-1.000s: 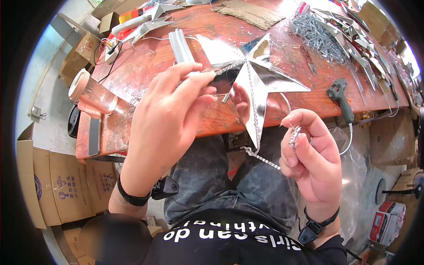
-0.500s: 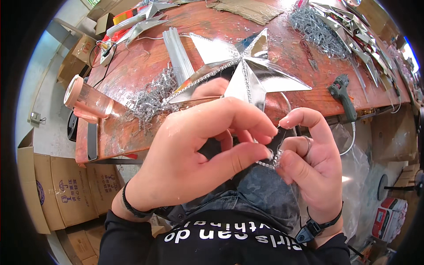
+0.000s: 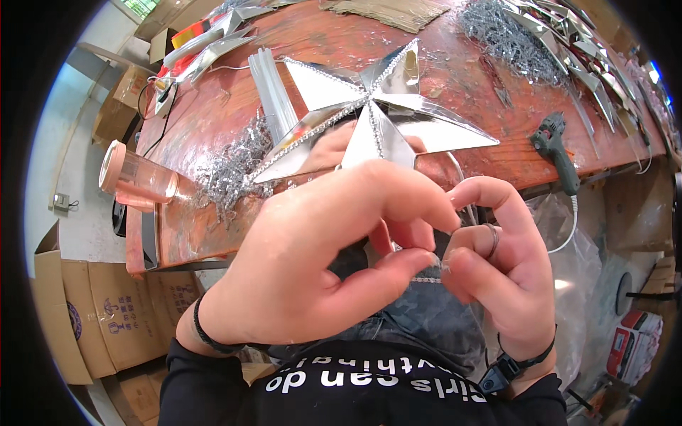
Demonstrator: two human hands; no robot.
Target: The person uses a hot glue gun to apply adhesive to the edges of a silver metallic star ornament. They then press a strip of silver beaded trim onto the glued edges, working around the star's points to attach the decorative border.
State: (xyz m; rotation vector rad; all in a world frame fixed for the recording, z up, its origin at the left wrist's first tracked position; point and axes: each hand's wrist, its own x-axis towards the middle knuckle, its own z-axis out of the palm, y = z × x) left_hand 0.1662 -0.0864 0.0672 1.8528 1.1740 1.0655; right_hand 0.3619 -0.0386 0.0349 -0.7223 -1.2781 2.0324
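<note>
Over my lap, my two hands meet in front of the table's near edge. A thin silver bead trim (image 3: 426, 280) runs below my left thumb toward the right hand. My right hand (image 3: 508, 263) is closed, its thumb and bent fingers pinching the trim's end, mostly hidden. Close beside it my left hand (image 3: 334, 241) curls in a pinch; a wispy clear strand shows at its thumb tip, and what it grips is hard to make out. Just beyond lies a shiny silver star (image 3: 394, 142) with bead trim along several ridges, its lower point partly behind my left hand.
On the red-brown table (image 3: 469, 128) lie a green glue gun (image 3: 558, 153), tangled silver trim (image 3: 231, 167), pale glue sticks (image 3: 273, 96) and a pink-lidded clear cup (image 3: 142, 174). More tangled trim (image 3: 504, 42) and silver star pieces (image 3: 590, 71) lie far right. Cardboard boxes (image 3: 121, 312) stand left.
My fingertips have drawn closer together, and the beaded end by my right thumb has slipped out of sight. The star appears slightly further left in view.
</note>
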